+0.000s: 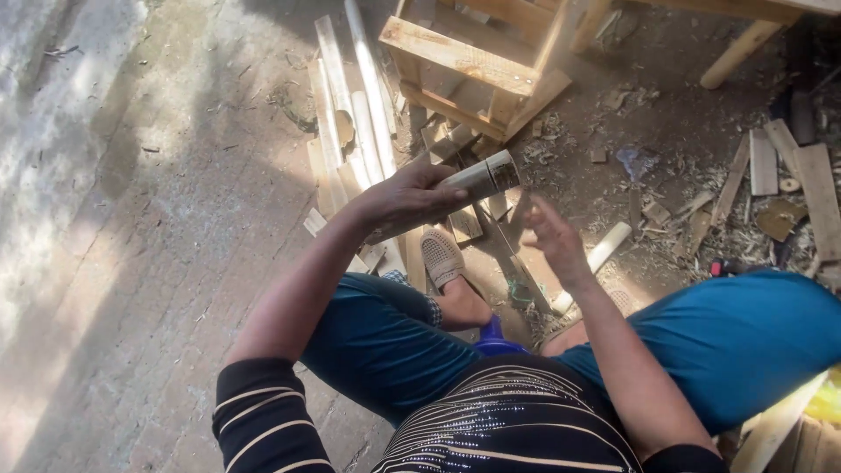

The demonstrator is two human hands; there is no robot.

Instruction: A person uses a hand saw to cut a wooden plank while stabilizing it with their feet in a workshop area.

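Bamboo piece (480, 178) in left hand (405, 198), right hand (552, 241) open

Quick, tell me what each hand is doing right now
Left hand: closed around a short bamboo piece.
Right hand: open, holding nothing, just beside the bamboo's end.

Sunlit paved ground (131, 219), wooden frame (477, 66), pale split slats (350, 114) lying alongside, wood shavings (648, 184) and offcuts scattered

Head cam — looks steeply down, close over lap, ground.
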